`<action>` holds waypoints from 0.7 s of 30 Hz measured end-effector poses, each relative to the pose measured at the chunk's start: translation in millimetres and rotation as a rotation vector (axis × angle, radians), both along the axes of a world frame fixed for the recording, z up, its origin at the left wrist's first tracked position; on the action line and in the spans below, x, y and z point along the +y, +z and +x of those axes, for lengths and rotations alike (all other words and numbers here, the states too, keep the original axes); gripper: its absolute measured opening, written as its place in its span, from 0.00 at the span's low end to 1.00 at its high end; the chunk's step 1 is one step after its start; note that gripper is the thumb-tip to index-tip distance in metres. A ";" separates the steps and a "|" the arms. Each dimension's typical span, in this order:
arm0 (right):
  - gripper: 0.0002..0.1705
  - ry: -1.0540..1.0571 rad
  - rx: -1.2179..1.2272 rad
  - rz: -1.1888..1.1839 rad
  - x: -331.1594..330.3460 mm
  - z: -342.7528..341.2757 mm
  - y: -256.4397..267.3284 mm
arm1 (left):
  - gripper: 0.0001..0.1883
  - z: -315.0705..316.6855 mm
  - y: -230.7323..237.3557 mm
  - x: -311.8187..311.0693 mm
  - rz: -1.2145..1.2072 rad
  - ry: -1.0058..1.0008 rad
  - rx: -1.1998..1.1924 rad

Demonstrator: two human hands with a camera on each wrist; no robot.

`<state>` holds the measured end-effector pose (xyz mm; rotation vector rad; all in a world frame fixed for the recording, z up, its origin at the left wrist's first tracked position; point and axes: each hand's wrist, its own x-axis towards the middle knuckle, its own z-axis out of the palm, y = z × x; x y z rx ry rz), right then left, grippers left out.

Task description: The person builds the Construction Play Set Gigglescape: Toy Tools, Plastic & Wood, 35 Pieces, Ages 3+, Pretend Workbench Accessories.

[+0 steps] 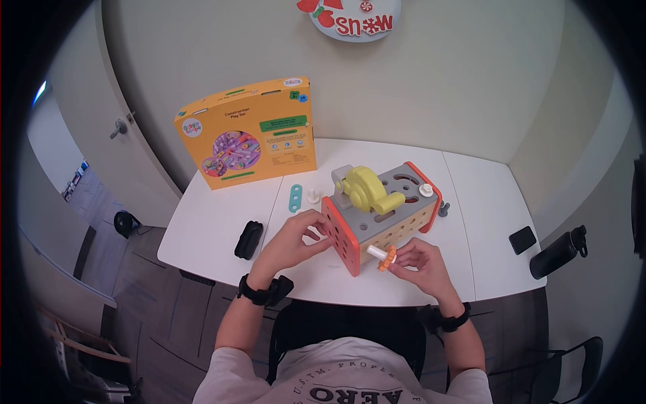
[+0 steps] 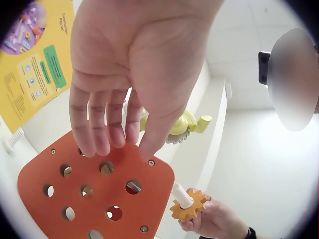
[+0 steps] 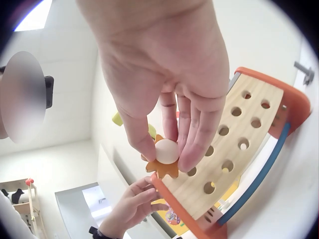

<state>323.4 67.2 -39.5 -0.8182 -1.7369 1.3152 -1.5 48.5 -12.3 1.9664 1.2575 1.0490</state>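
My right hand (image 1: 422, 264) pinches a white plastic bolt by its round head (image 3: 166, 151), with an orange gear (image 1: 388, 258) threaded on it. The bolt's shank (image 2: 182, 196) points toward the toy workbench, beside its pale wooden side panel (image 3: 238, 132) with rows of holes. At the red end panel (image 2: 149, 191), my left hand (image 1: 296, 239) has its fingertips right at the surface, fingers loosely extended. A yellow toy circular saw (image 1: 367, 190) sits on the workbench's grey top (image 1: 369, 232). Near the far right corner of that top is a white bolt head (image 1: 426, 190).
Behind stands a yellow play-set box (image 1: 282, 161). A teal strip with holes (image 1: 295, 198) and another white bolt (image 1: 313, 196) lie left of the workbench, a black case (image 1: 249, 240) nearer. Rightward are a grey bolt (image 1: 443, 209), a flat black item (image 1: 523, 240) and a black bottle (image 1: 557, 254).
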 end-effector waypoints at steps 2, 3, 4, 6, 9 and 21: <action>0.12 -0.044 -0.060 0.024 3.6 6.9 5.9 | 0.14 1.9 -1.3 0.4 0.016 0.001 0.014; 0.12 -0.067 -0.090 0.036 5.6 10.6 8.4 | 0.17 2.6 -1.6 0.3 0.012 0.016 0.020; 0.12 -0.086 -0.115 0.043 8.0 14.5 9.5 | 0.21 3.4 -1.9 0.2 0.008 0.031 0.027; 0.12 -0.128 -0.165 0.057 11.4 22.2 11.3 | 0.32 7.1 -3.1 0.5 0.020 0.072 0.037; 0.13 -0.145 -0.185 0.097 15.7 27.6 7.7 | 0.51 15.9 -8.9 1.9 0.070 0.131 0.059; 0.13 -0.179 -0.156 0.137 18.4 19.5 -4.4 | 0.78 34.0 -40.2 10.7 0.077 0.136 0.045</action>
